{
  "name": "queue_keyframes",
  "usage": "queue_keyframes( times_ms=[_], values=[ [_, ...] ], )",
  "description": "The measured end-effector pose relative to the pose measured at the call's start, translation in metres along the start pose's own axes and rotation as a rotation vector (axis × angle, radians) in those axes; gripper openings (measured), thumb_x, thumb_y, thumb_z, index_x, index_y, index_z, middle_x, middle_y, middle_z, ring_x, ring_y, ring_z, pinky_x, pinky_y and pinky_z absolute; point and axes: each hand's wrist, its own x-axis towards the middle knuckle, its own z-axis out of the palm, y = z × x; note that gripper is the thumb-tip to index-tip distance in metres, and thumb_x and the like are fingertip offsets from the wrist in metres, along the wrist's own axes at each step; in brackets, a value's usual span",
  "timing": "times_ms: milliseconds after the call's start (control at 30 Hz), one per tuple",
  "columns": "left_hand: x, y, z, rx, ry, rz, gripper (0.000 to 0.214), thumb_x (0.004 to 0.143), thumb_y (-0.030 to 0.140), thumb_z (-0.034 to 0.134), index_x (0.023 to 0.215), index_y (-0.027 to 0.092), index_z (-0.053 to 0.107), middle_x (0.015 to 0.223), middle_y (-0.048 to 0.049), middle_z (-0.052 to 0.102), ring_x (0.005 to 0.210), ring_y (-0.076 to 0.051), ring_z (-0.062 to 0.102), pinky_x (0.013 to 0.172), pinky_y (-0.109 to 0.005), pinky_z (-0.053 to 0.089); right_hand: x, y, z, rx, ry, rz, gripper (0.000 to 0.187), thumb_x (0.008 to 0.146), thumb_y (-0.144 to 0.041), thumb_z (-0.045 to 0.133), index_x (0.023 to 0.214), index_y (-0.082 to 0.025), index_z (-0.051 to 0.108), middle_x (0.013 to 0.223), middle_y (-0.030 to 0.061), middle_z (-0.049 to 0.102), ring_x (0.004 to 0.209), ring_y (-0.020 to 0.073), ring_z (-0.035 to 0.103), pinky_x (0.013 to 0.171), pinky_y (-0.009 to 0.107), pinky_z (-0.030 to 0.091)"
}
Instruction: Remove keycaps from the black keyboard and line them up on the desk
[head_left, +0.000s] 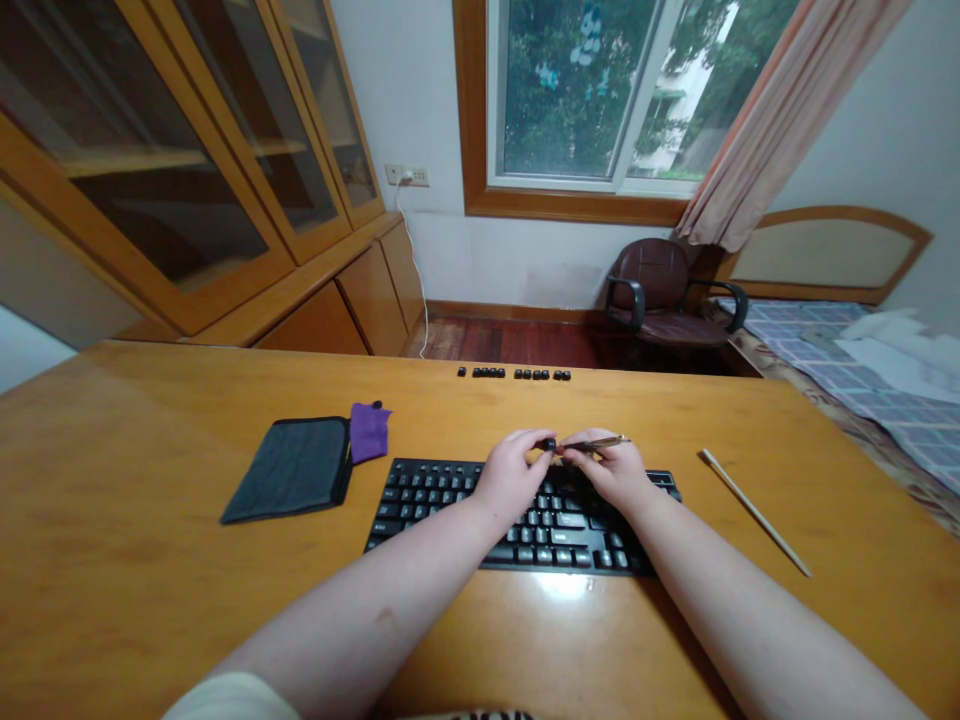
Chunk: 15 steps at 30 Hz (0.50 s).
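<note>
Between the thumb and fingers of my left hand [516, 470] is a small black keycap [550, 444]. My right hand [611, 470] grips a slim, dark, pen-like tool [611, 441] with a shiny tip pointing right; its exact kind is too small to make out. The tool's near end comes close to the keycap, and whether they touch I cannot tell. Both hands are above the upper part of a black keyboard [431, 497], hiding some of its top rows. Several loose black keycaps [489, 372] stand in a spaced row along the desk's far edge.
Left of the keyboard lie a dark grey cloth [296, 468] and a purple cloth [369, 432] with a small black piece on its upper edge. A thin white stick [757, 512] rests on the wooden desk [150, 560] at right. An armchair [660, 290] stands beyond the desk.
</note>
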Motion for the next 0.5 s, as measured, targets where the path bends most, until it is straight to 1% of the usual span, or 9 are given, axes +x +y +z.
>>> queue_keyframes(
  times_ms=[100,233,300,400,433,500],
  values=[
    [0.0008,-0.0005,0.0005,-0.101,0.006,-0.022,0.025,0.076,0.017,0.058,0.1,0.017,0.065,0.102,-0.0071,0.066,0.094,-0.018,0.061,0.087,-0.032,0.048,0.0003,-0.0019,-0.0003,-0.004,-0.003,-0.018,0.012,0.083,-0.026,0.055,0.084,-0.02,0.065,0.079,0.0044,0.069,0.074,0.016,0.064,0.07,0.029,0.052],
    [0.003,0.0002,-0.001,-0.257,0.025,-0.083,0.021,0.081,0.022,0.054,0.095,0.017,0.068,0.1,-0.0071,0.067,0.095,-0.018,0.061,0.088,-0.033,0.048,-0.0013,-0.0019,-0.0003,0.026,0.012,-0.022,0.01,0.083,-0.024,0.055,0.085,-0.02,0.064,0.083,0.0055,0.069,0.078,0.0171,0.065,0.076,0.032,0.051],
    [0.0044,0.0006,-0.0014,-0.305,0.036,-0.133,0.02,0.081,0.022,0.053,0.092,0.017,0.068,0.097,-0.0069,0.068,0.093,-0.018,0.062,0.089,-0.034,0.047,-0.0017,-0.002,-0.0005,0.04,0.037,-0.045,0.011,0.083,-0.022,0.053,0.086,-0.02,0.063,0.085,0.0062,0.068,0.082,0.0175,0.064,0.078,0.033,0.051],
    [0.0057,0.0002,0.0006,-0.411,0.043,-0.2,0.016,0.077,0.019,0.057,0.089,0.015,0.067,0.093,-0.0071,0.069,0.088,-0.018,0.063,0.087,-0.034,0.048,-0.0005,-0.0015,-0.0014,-0.032,0.064,-0.068,0.016,0.084,-0.018,0.048,0.092,-0.021,0.062,0.085,0.0059,0.064,0.082,0.0164,0.061,0.076,0.033,0.05],
    [0.0056,-0.0002,0.0018,-0.448,0.046,-0.21,0.016,0.075,0.018,0.059,0.089,0.015,0.066,0.092,-0.007,0.069,0.087,-0.017,0.064,0.086,-0.033,0.049,0.0002,-0.001,-0.0016,-0.066,0.041,-0.069,0.018,0.084,-0.018,0.048,0.094,-0.021,0.063,0.085,0.0057,0.063,0.081,0.016,0.06,0.074,0.032,0.05],
    [0.005,-0.001,0.0043,-0.506,0.042,-0.222,0.016,0.073,0.017,0.061,0.089,0.014,0.064,0.089,-0.0063,0.069,0.083,-0.016,0.064,0.082,-0.032,0.051,0.001,0.0005,-0.001,-0.112,-0.045,-0.072,0.02,0.082,-0.021,0.053,0.099,-0.023,0.063,0.087,0.0055,0.061,0.08,0.0157,0.059,0.072,0.031,0.05]
  ],
)
